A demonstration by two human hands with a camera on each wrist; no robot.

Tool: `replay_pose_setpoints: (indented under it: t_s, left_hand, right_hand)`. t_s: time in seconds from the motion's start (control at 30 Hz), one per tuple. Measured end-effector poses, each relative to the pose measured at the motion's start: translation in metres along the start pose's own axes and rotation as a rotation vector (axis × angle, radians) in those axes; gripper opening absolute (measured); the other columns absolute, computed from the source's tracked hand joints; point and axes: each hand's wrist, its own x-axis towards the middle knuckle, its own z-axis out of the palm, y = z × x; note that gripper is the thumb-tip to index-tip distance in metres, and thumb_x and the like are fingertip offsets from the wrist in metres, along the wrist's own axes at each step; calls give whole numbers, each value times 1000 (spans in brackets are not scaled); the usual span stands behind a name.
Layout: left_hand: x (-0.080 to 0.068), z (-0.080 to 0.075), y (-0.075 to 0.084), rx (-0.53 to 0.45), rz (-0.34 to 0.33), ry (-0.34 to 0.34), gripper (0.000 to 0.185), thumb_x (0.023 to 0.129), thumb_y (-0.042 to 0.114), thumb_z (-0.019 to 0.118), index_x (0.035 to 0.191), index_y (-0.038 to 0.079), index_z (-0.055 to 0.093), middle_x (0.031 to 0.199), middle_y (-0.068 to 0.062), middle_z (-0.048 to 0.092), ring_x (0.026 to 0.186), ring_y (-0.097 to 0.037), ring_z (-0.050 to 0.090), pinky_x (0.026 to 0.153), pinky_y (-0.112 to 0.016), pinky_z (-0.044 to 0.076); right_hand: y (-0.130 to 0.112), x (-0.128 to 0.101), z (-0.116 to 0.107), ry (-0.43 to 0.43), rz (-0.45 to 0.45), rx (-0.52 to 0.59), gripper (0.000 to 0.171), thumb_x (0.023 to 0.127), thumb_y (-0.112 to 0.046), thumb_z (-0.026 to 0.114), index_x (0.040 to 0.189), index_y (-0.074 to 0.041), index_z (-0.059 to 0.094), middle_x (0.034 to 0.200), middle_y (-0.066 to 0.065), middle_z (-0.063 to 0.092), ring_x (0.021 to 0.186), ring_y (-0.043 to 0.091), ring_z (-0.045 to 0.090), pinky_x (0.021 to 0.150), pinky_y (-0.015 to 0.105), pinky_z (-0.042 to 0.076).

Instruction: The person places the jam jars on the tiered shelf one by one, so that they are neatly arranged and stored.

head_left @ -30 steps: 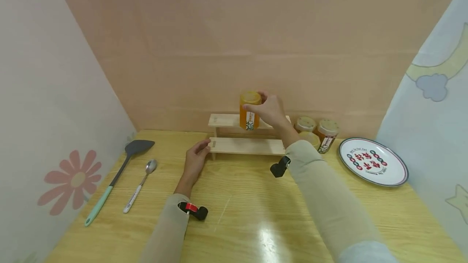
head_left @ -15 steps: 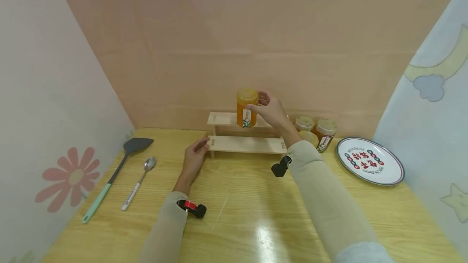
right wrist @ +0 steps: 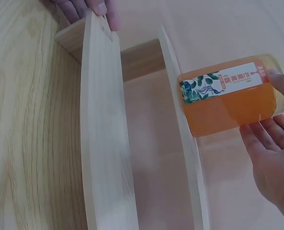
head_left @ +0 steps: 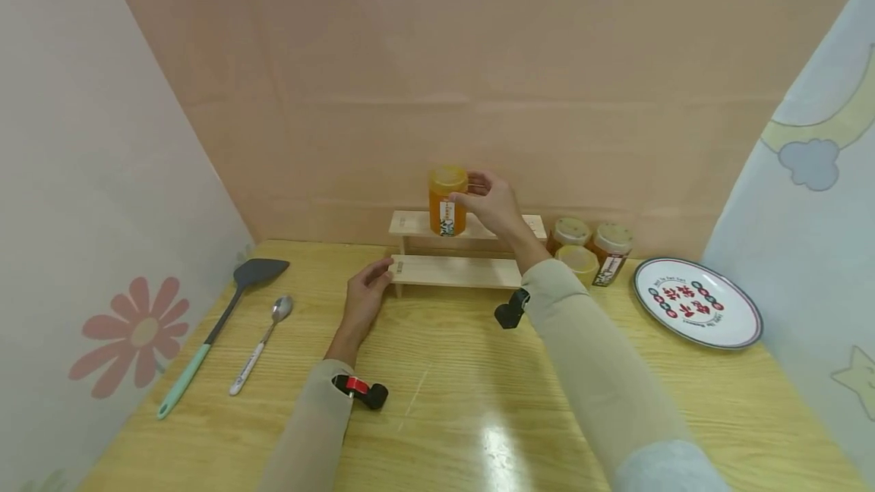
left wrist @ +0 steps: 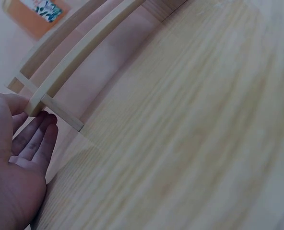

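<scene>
My right hand [head_left: 494,203] holds a jar of orange jam [head_left: 447,211] between thumb and fingers, upright over the upper tier of a two-tier wooden rack [head_left: 458,272]. In the right wrist view the base of the jam jar [right wrist: 228,96] meets or nearly meets the upper board; I cannot tell whether its weight rests there. A white label with a leafy print faces forward. My left hand [head_left: 364,298] grips the left end of the rack's lower board. The left wrist view shows that hand [left wrist: 22,158] with its thumb above the board and fingers beneath.
Several more lidded jars [head_left: 577,260] stand right of the rack. A white plate [head_left: 697,329] with a dark rim and red print lies farther right. At the left are a turner [head_left: 222,313] with a mint handle and a spoon [head_left: 270,332]. A wall rises behind the rack.
My right hand has carried the jam jar a short way left along the upper tier. The left hand keeps its grip on the rack.
</scene>
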Motion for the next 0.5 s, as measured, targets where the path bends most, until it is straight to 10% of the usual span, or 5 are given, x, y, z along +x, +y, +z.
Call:
replay_pose_setpoints:
  t_s: [0.5]
  left_hand:
    - [-4,3,4,7,-8,-10,28,96,19,60,124,16,64,133,-4,59,126,-18,54,104,-28,47]
  right_hand:
    - [-4,4,19,19,-11,22,63,83,-28,77,138,-14,49,135,6,56,125,21,55,105,33,47]
